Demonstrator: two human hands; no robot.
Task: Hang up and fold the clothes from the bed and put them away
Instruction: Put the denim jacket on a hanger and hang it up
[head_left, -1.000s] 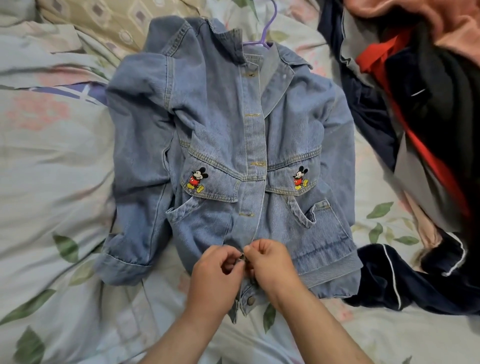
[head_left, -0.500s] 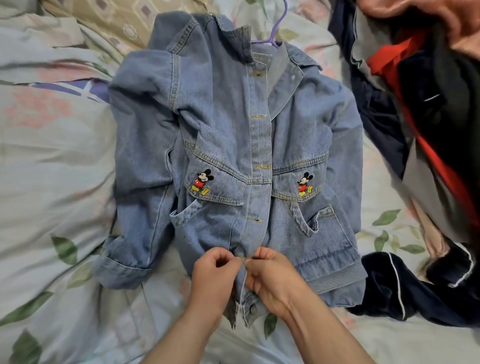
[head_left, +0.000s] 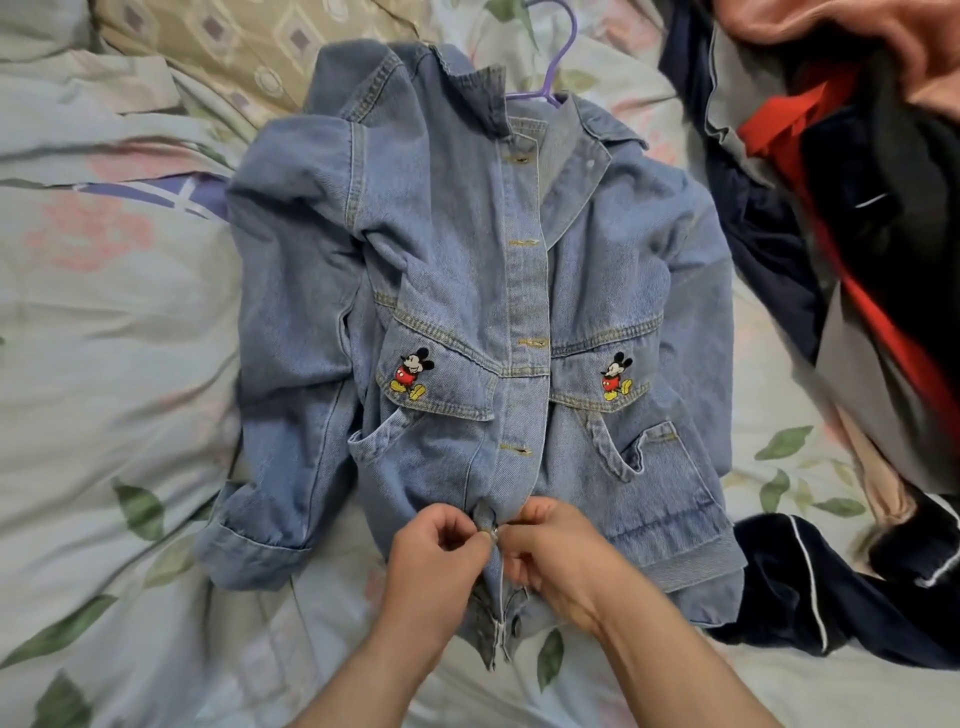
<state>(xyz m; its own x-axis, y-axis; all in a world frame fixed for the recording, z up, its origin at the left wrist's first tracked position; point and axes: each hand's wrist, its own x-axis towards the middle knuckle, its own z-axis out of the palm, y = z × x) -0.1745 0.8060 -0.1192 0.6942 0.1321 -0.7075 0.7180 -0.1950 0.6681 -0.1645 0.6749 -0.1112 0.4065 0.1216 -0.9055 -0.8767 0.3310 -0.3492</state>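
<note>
A light blue denim jacket (head_left: 467, 291) with two cartoon-mouse patches lies face up on the flowered bed sheet (head_left: 119, 364). A purple hanger (head_left: 563, 57) sticks out of its collar. My left hand (head_left: 434, 569) and my right hand (head_left: 558, 558) meet at the bottom of the front placket. Each pinches one edge of the denim around a metal button near the hem. The left sleeve is folded down along the jacket's side, with its cuff near the lower left.
A heap of clothes (head_left: 857, 208) in red, black, grey and pink fills the right side of the bed. A navy garment with white piping (head_left: 810, 587) lies beside the jacket's lower right corner. A beige patterned pillow (head_left: 249, 57) sits at the top left.
Both hands stayed at the lower placket and shifted slightly down the button line. The view tilted, so the jacket sits a little lower in the frame.
</note>
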